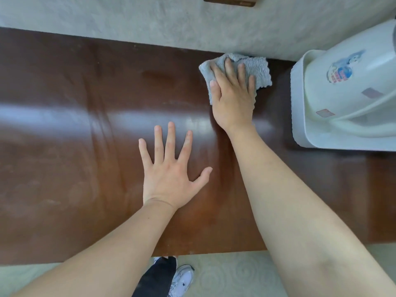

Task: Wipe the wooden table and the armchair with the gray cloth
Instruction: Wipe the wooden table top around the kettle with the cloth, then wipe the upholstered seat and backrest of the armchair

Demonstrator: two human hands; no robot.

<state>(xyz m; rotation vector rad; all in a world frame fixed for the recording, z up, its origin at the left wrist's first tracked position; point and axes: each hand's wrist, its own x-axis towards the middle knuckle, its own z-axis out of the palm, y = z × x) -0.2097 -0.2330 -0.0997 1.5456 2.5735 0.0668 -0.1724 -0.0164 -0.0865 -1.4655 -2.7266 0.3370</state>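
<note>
The dark brown wooden table (85,146) fills most of the view, glossy with a streak of glare across it. A folded gray cloth (258,69) lies at the table's far edge, against the wall. My right hand (232,95) presses flat on the cloth, fingers spread over it. My left hand (171,170) rests flat on the bare tabletop nearer to me, fingers apart, holding nothing. The armchair is not in view.
A white plastic appliance (347,99) with a sticker and a white cord stands on the table's right end, close to the cloth. A gray textured wall (150,24) runs along the far edge. Below the near edge are pale floor tiles and my white shoe (182,280).
</note>
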